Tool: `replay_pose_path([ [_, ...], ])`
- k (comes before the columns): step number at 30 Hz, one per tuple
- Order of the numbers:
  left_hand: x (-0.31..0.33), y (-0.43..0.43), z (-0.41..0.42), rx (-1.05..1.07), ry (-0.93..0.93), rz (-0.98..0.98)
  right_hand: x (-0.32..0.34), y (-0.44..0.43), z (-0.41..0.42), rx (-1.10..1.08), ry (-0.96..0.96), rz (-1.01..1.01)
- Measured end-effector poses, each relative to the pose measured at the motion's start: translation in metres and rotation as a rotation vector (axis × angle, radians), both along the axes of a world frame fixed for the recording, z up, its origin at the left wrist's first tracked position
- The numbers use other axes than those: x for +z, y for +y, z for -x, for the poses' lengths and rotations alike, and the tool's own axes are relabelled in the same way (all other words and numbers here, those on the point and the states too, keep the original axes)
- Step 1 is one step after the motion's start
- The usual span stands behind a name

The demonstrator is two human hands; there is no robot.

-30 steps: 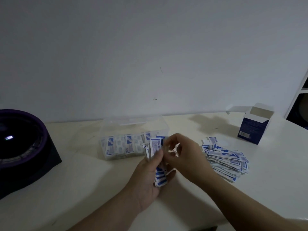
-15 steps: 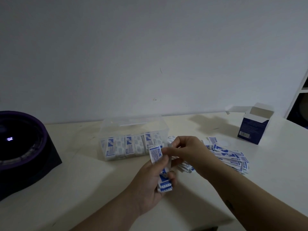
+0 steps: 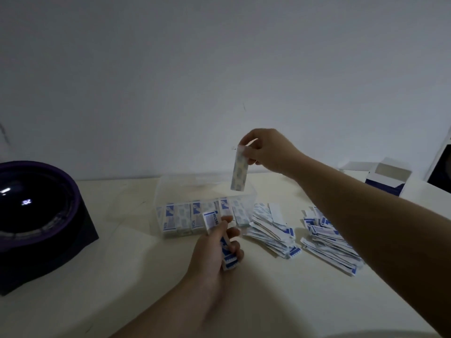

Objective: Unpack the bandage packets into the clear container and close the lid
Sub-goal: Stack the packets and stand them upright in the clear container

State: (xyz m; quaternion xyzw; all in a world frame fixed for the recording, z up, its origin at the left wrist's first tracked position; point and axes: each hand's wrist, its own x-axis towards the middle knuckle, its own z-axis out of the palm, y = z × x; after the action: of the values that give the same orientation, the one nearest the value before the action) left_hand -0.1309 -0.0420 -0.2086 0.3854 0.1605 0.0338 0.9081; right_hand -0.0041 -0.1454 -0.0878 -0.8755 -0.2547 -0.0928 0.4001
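Observation:
The clear container (image 3: 168, 191) stands open on the table, with a row of blue-and-white bandage packets upright along its front wall. My right hand (image 3: 266, 150) is raised above the container's right end and pinches one bandage packet (image 3: 239, 173) by its top, so it hangs straight down over the opening. In front of the container, my left hand (image 3: 214, 250) grips a small stack of bandage packets (image 3: 225, 250). Two loose piles of packets (image 3: 271, 232) (image 3: 327, 242) lie on the table to the right of the container. No lid is plainly visible.
The opened blue and white carton (image 3: 388, 178) stands at the back right. A large dark purple round device (image 3: 36, 215) fills the left side of the table. The wall runs right behind the container. A dark shelf edge (image 3: 441, 164) shows at far right.
My right hand pulled one packet off the stack in my left hand and lifted it up and back over the container. The left hand stayed low in front with the rest.

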Motion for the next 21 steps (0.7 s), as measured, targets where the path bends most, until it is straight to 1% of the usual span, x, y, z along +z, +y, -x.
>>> replay_pose_path([
  [4,0.0,0.006,-0.004,0.018,-0.001,0.025,-0.014,0.027,-0.023,0.018,0.052,0.372],
  [6,-0.002,0.006,-0.005,0.008,-0.01,0.016,-0.021,0.035,-0.028,0.047,0.054,0.569],
  [8,-0.004,0.007,-0.006,0.002,-0.016,0.005,-0.028,0.043,-0.03,0.064,0.043,0.718],
  [11,-0.004,0.007,-0.007,0.0,-0.032,0.012,-0.033,0.05,-0.033,0.014,-0.016,0.89],
  [14,-0.004,0.007,-0.008,-0.004,-0.04,0.014,-0.036,0.054,-0.035,-0.034,-0.114,1.113],
  [16,-0.005,0.007,-0.008,0.0,-0.037,0.009,-0.04,0.058,-0.035,-0.047,-0.193,1.199],
  [21,-0.005,0.007,-0.009,-0.002,-0.025,0.01,-0.038,0.058,-0.032,-0.047,-0.328,1.201],
])
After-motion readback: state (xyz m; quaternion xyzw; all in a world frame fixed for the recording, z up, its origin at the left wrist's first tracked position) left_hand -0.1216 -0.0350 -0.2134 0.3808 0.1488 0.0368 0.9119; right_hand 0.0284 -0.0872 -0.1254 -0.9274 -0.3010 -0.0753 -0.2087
